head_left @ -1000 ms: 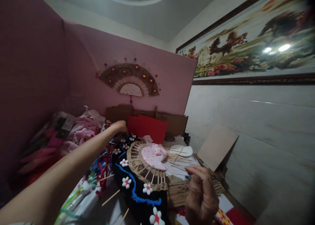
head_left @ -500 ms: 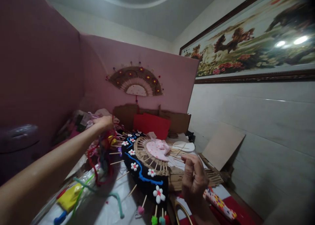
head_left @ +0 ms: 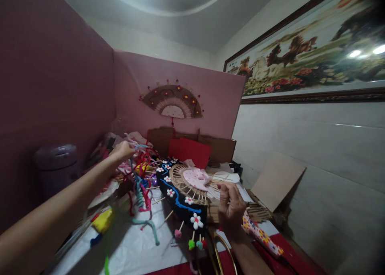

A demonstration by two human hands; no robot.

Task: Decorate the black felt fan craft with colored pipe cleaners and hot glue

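My left hand (head_left: 122, 149) is raised over a tangle of coloured yarn (head_left: 142, 190) on the left, its fingers closed on some strands, with blue-green ones hanging below it. A decorative fan (head_left: 180, 194) lies in the middle, with a black band, white flowers, a wavy blue line, thin sticks and a pink dotted cloth (head_left: 195, 178) at its centre. Coloured knobs tip several sticks at its near end. My right hand (head_left: 230, 204) is close to the fan's right side, fingers curled together; whatever they may hold is hidden.
Gold-handled scissors (head_left: 221, 247) and a flower-patterned hot glue gun (head_left: 261, 233) lie at the right front. Behind the fan stand a red sheet (head_left: 191, 151) and cardboard (head_left: 221, 148). A finished fan (head_left: 174, 100) hangs on the pink wall. Yellow clay (head_left: 103, 221) is at left.
My left hand has lifted yarn strands, and the tangle has shifted and spread. A bright green strand has moved nearer the front. The view has turned slightly; my right hand stays by the fan.
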